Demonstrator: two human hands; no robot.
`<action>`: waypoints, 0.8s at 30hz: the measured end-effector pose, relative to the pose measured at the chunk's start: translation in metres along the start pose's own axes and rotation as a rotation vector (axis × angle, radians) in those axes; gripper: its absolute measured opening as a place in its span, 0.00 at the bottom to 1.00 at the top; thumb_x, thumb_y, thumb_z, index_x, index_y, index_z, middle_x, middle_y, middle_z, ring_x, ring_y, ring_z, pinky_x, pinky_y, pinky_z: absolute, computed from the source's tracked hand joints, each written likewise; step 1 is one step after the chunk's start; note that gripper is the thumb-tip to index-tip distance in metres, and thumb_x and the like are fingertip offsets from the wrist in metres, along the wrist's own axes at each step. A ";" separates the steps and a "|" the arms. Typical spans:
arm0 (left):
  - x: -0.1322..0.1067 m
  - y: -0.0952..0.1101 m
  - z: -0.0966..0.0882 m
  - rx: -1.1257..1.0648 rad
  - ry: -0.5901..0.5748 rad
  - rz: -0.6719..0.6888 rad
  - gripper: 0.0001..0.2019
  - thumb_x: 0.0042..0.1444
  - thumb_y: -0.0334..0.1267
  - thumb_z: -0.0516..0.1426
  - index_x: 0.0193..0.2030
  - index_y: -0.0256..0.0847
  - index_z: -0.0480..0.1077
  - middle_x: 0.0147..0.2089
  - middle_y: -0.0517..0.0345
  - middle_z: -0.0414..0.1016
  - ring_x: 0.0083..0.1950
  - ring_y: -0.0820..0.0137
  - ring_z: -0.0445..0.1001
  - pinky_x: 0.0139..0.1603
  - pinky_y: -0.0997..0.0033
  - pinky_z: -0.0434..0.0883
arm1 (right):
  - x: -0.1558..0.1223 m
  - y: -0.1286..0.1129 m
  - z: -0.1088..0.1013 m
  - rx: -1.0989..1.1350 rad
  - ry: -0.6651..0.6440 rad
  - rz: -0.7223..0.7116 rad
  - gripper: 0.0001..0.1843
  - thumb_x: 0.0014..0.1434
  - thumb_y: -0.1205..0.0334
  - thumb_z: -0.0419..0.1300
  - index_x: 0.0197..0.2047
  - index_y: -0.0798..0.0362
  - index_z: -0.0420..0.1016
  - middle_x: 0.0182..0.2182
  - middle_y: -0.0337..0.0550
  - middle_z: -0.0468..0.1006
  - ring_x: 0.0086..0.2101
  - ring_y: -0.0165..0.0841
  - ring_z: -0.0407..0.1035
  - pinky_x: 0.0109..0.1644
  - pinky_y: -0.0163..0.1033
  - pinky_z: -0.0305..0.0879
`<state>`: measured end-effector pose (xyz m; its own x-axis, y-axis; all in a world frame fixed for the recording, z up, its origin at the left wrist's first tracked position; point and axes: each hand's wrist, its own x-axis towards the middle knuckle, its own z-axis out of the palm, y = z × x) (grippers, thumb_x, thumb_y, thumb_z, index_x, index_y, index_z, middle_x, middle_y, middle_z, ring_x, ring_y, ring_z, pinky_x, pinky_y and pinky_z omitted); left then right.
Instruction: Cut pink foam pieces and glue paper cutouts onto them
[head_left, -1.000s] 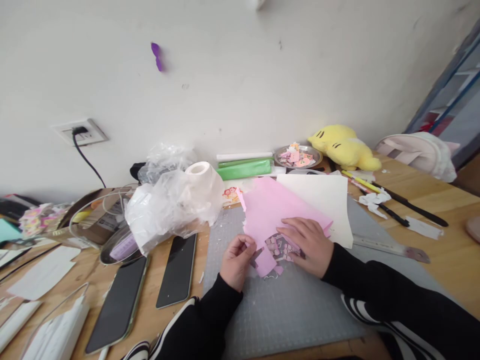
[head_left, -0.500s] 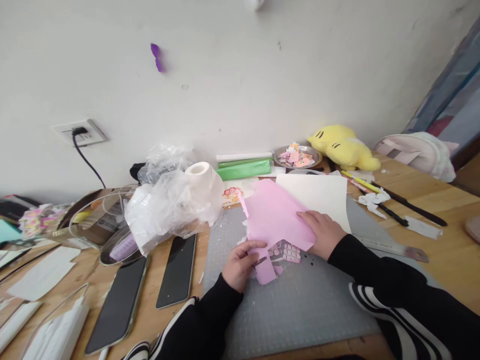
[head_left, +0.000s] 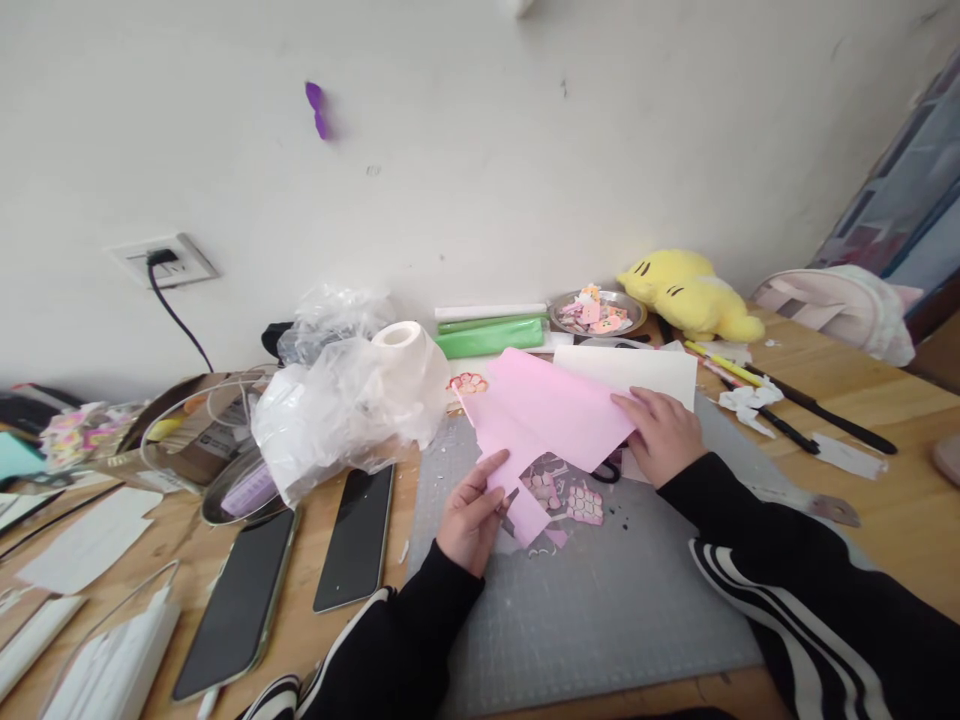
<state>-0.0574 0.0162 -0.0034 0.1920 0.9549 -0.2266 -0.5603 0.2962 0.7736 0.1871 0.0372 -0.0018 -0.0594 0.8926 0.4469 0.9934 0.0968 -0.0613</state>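
Head view: a thin, smooth pink sheet (head_left: pixel 551 405) is located over the far part of the grey gridded mat (head_left: pixel 615 620), overlapping a white sheet (head_left: pixel 637 370). No print is legible on the pink face. Left hand (head_left: pixel 471 510): grip clamped, thumb and fingers pinching the sheet at its lower left edge. Right hand (head_left: pixel 664 435): grip clamped on the right corner, fingertips on top, thumb hidden. Below the sheet lie pink printed pieces (head_left: pixel 584 504) with rounded outlines; any lettering on them is too small to read. A black loop (head_left: pixel 607 470) shows beside them, near the right hand. Ruler (head_left: pixel 832 510): flat strip with a holed end; scale markings blurred. Carton (head_left: pixel 214 435): brown cardboard, dark printing present, not readable at this size. Green packs (head_left: pixel 491 338): glossy, elongated, set along the wall. Round metal dish (head_left: pixel 641 318): contains paper cutouts (head_left: pixel 592 312) in pink, orange and white. Plush (head_left: pixel 686 290): yellow, soft, rounded, dark stitched lines. Bag (head_left: pixel 315 425): crumpled translucent plastic, adjoining a white cylindrical roll (head_left: pixel 405 375). Two phones (head_left: pixel 354 540) with dark glass faces lie on the wood-grain desk (head_left: pixel 900 400).
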 end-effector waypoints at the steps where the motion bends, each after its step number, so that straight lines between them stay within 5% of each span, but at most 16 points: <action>1: 0.000 0.000 0.000 -0.005 0.007 0.005 0.19 0.34 0.27 0.61 0.39 0.36 0.72 0.28 0.60 0.72 0.22 0.83 0.62 0.26 0.82 0.61 | 0.000 0.000 0.000 -0.002 0.009 0.016 0.23 0.48 0.70 0.48 0.49 0.51 0.64 0.48 0.50 0.64 0.45 0.44 0.56 0.43 0.47 0.54; 5: -0.001 0.001 0.001 0.016 0.012 -0.019 0.20 0.34 0.27 0.60 0.39 0.36 0.71 0.29 0.59 0.71 0.24 0.81 0.63 0.27 0.80 0.61 | 0.003 -0.005 -0.009 0.028 0.024 0.091 0.17 0.45 0.68 0.51 0.40 0.54 0.68 0.42 0.50 0.68 0.42 0.44 0.59 0.40 0.46 0.55; 8: -0.001 -0.001 0.000 0.060 -0.001 -0.023 0.19 0.34 0.28 0.60 0.39 0.37 0.71 0.27 0.61 0.69 0.23 0.80 0.62 0.26 0.79 0.60 | 0.004 -0.008 -0.020 0.118 -0.137 0.093 0.06 0.46 0.62 0.51 0.25 0.54 0.67 0.27 0.44 0.71 0.31 0.37 0.63 0.32 0.39 0.56; 11: -0.002 -0.003 0.001 0.121 0.000 0.009 0.17 0.34 0.28 0.58 0.36 0.39 0.72 0.24 0.62 0.68 0.22 0.80 0.60 0.25 0.78 0.58 | 0.003 -0.009 -0.025 0.173 -0.323 0.041 0.16 0.53 0.59 0.44 0.18 0.53 0.62 0.19 0.41 0.68 0.23 0.32 0.62 0.27 0.36 0.54; 16: -0.007 -0.002 0.004 0.254 -0.013 -0.021 0.13 0.32 0.27 0.55 0.30 0.36 0.73 0.18 0.64 0.64 0.19 0.79 0.58 0.23 0.77 0.55 | 0.001 -0.008 -0.014 0.179 -0.217 -0.125 0.12 0.52 0.61 0.46 0.28 0.57 0.69 0.30 0.50 0.72 0.34 0.37 0.65 0.39 0.39 0.58; 20: -0.006 -0.002 0.002 0.281 -0.057 -0.074 0.19 0.31 0.26 0.53 0.35 0.36 0.71 0.17 0.64 0.64 0.17 0.79 0.56 0.21 0.78 0.51 | -0.003 -0.012 -0.003 0.241 -0.195 -0.117 0.18 0.47 0.61 0.53 0.40 0.62 0.69 0.38 0.55 0.70 0.40 0.42 0.63 0.42 0.44 0.59; 24: -0.004 -0.004 -0.001 0.325 -0.059 -0.071 0.24 0.31 0.27 0.53 0.41 0.35 0.68 0.17 0.64 0.64 0.17 0.79 0.56 0.20 0.77 0.48 | -0.010 -0.026 0.002 0.419 -0.116 -0.261 0.18 0.49 0.61 0.52 0.43 0.57 0.69 0.43 0.52 0.69 0.44 0.41 0.61 0.46 0.46 0.58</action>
<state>-0.0564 0.0117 -0.0059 0.2724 0.9266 -0.2593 -0.2594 0.3302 0.9076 0.1614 0.0263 -0.0063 -0.3345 0.8559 0.3943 0.8210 0.4701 -0.3240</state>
